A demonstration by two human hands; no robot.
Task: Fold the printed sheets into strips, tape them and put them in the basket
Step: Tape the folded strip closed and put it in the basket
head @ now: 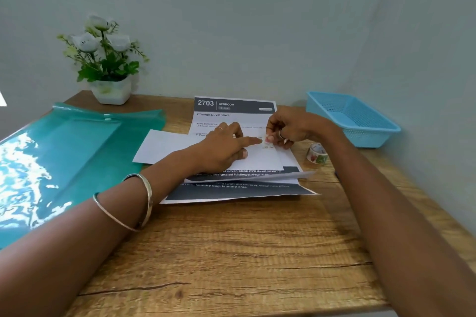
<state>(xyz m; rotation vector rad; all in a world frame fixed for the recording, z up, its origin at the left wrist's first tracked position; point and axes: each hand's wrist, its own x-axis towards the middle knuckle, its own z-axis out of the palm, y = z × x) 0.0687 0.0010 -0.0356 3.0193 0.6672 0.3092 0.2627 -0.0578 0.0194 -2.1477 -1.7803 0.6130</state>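
1. Head view: a folded white strip (164, 145) is lying across the printed sheets (231, 116) in the middle of the wooden worktop (231, 252).
2. The left hand (221, 148) is pressing down on the strip, its index finger stretched straight toward a small piece of patterned tape (267, 142).
3. The right hand (288, 127) is pinching that tape piece between curled fingers, right at the strip's surface.
4. A tape roll (317, 153) is standing just beside the sheets on the right.
5. The blue basket (365, 134) is sitting farther right, near the wall.
6. A teal folder (64, 157) is lying at left, with a flower pot (110, 91) behind it.
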